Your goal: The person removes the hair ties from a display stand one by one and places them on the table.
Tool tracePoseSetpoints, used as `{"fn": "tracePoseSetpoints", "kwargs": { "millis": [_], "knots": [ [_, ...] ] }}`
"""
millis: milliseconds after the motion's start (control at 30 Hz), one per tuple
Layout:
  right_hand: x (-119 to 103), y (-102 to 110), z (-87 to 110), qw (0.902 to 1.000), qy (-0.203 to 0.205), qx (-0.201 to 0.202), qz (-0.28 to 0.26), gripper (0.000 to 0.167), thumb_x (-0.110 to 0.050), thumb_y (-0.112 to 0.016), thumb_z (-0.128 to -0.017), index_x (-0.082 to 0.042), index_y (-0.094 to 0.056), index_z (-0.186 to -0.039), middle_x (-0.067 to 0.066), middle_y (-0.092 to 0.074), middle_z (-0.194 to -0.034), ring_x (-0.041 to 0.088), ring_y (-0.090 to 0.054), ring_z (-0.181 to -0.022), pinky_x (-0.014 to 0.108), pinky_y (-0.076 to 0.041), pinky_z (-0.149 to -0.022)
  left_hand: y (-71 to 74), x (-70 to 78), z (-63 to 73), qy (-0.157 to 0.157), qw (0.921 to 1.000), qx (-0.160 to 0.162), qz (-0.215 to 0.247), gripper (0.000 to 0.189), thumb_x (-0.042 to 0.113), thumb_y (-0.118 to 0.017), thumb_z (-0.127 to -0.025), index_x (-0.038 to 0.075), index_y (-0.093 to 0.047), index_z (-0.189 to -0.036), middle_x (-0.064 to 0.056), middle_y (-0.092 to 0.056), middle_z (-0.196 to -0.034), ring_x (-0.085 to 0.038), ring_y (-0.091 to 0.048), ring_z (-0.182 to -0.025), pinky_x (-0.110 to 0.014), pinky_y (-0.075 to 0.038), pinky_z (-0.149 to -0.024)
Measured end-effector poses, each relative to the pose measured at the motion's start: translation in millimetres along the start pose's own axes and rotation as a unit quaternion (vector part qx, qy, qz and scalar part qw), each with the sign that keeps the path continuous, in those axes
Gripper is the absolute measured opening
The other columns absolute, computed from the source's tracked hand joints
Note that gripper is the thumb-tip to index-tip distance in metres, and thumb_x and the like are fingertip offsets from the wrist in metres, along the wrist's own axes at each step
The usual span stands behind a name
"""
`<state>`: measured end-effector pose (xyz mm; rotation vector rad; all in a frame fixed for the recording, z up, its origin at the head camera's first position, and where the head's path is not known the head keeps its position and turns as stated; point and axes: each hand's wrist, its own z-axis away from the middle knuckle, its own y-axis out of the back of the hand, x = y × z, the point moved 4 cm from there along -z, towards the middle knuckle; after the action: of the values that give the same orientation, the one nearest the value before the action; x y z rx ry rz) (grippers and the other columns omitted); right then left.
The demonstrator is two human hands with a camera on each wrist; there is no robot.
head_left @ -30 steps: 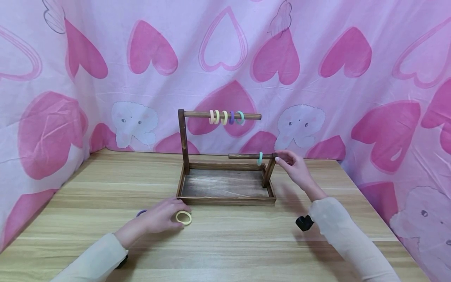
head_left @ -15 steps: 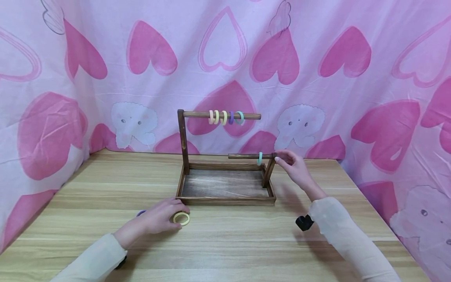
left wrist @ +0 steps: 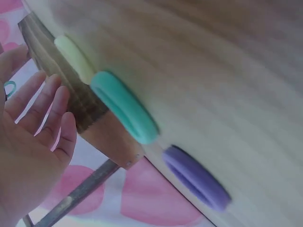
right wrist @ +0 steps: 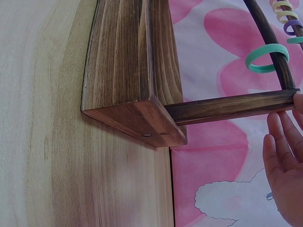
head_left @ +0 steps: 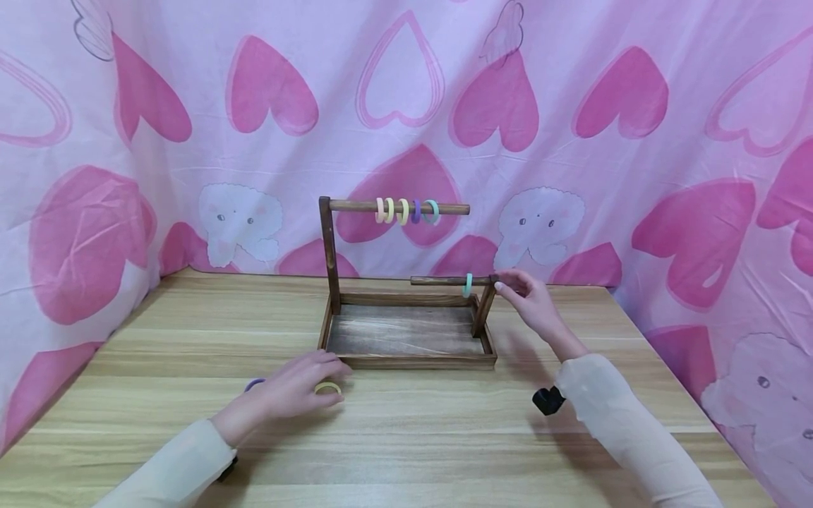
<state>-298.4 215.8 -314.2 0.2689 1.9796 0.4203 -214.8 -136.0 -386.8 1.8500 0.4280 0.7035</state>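
My left hand [head_left: 295, 388] is low over the table, thumb and fingers apart. Beneath it lies a pale yellow ring-shaped band [head_left: 328, 386], partly covered by the hand in the head view. A teal band [left wrist: 125, 108] and a purple band [left wrist: 196, 179] lie in line with the yellow one; the hand hides the teal band in the head view. My right hand [head_left: 530, 303] pinches the top of the short post of a dark wooden rack [head_left: 484, 310], thumb in front and fingers behind. One mint band [head_left: 468, 285] hangs on the lower bar beside that post.
The rack's upper bar [head_left: 362, 206] carries several bands in pink, yellow, purple and teal, and its free end points right. A shallow tray [head_left: 406, 362] forms the base. Behind the wooden table [head_left: 444, 444] hangs a pink heart-print cloth [head_left: 406, 70].
My left hand has spread its thumb and fingers and shifted slightly right, covering more of the yellow band, which showed whole before. The right hand and the rack have stayed in place.
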Motion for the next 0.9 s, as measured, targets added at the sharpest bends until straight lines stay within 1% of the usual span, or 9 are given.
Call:
{"fn": "tracePoseSetpoints", "kwargs": {
  "millis": [200, 300, 500, 567, 733, 767, 900],
  "knots": [
    [0.3, 0.4, 0.2, 0.9999, 0.005, 0.0, -0.01, 0.029, -0.003, -0.052, -0.088, 0.012, -0.05, -0.113, 0.028, -0.054, -0.103, 0.007, -0.055, -0.084, 0.014, -0.043, -0.072, 3.8, 9.7, -13.2, -0.012, 0.9996, 0.02, -0.016, 0.03, 0.029, -0.062, -0.081, 0.012, -0.062, -0.106, 0.006, -0.057, -0.098, -0.011, -0.051, -0.091, -0.031, -0.043, -0.078],
    [0.7, 0.5, 0.3, 0.9999, 0.005, -0.001, -0.01, 0.029, -0.003, -0.052, -0.088, 0.011, -0.05, -0.113, 0.027, -0.055, -0.103, 0.006, -0.055, -0.084, 0.014, -0.043, -0.072, 5.2, 14.1, -19.0, -0.021, 0.9993, 0.029, -0.009, 0.029, 0.029, -0.062, -0.082, 0.012, -0.062, -0.106, 0.006, -0.058, -0.098, -0.01, -0.052, -0.092, -0.031, -0.042, -0.079],
    [1.3, 0.5, 0.0, 1.0, 0.006, -0.003, -0.006, 0.028, -0.004, -0.052, -0.088, 0.01, -0.051, -0.112, 0.026, -0.055, -0.103, 0.006, -0.054, -0.085, 0.015, -0.043, -0.073, 6.1, 19.0, -30.1, -0.021, 0.9991, 0.035, 0.014, 0.031, 0.029, -0.061, -0.083, 0.013, -0.061, -0.11, 0.005, -0.057, -0.106, -0.012, -0.05, -0.101, -0.032, -0.039, -0.086],
    [1.6, 0.4, -0.1, 0.9999, 0.007, -0.003, -0.01, 0.028, -0.004, -0.052, -0.088, 0.011, -0.051, -0.112, 0.026, -0.055, -0.103, 0.007, -0.055, -0.085, 0.015, -0.043, -0.073, 6.1, 20.2, -34.2, -0.026, 0.9988, 0.038, 0.018, 0.031, 0.028, -0.061, -0.083, 0.012, -0.061, -0.11, 0.004, -0.057, -0.107, -0.013, -0.05, -0.103, -0.032, -0.038, -0.088],
    [1.5, 0.2, -0.3, 0.9997, 0.009, -0.004, -0.021, 0.029, -0.003, -0.052, -0.088, 0.013, -0.049, -0.113, 0.028, -0.054, -0.104, 0.007, -0.055, -0.085, 0.014, -0.043, -0.072, 5.6, 22.7, -42.3, -0.053, 0.9963, 0.066, 0.015, 0.029, 0.024, -0.062, -0.082, 0.01, -0.062, -0.107, 0.003, -0.059, -0.104, -0.015, -0.051, -0.101, -0.033, -0.04, -0.085],
    [1.5, 0.2, -0.3, 0.9997, 0.009, -0.004, -0.021, 0.029, -0.003, -0.052, -0.088, 0.013, -0.049, -0.113, 0.028, -0.054, -0.104, 0.006, -0.055, -0.085, 0.014, -0.043, -0.072, 4.9, 22.5, -43.8, -0.06, 0.9955, 0.072, 0.016, 0.028, 0.024, -0.062, -0.082, 0.01, -0.062, -0.106, 0.002, -0.059, -0.104, -0.016, -0.052, -0.1, -0.035, -0.042, -0.083],
    [2.1, 0.2, -0.3, 0.9998, 0.009, -0.003, -0.02, 0.028, -0.003, -0.052, -0.088, 0.012, -0.05, -0.112, 0.028, -0.054, -0.104, 0.008, -0.055, -0.085, 0.015, -0.044, -0.072, 3.8, 21.0, -49.1, -0.064, 0.9943, 0.082, 0.022, 0.028, 0.026, -0.06, -0.084, 0.008, -0.062, -0.105, 0.001, -0.059, -0.101, -0.017, -0.053, -0.098, -0.036, -0.042, -0.081]
  ]
}}
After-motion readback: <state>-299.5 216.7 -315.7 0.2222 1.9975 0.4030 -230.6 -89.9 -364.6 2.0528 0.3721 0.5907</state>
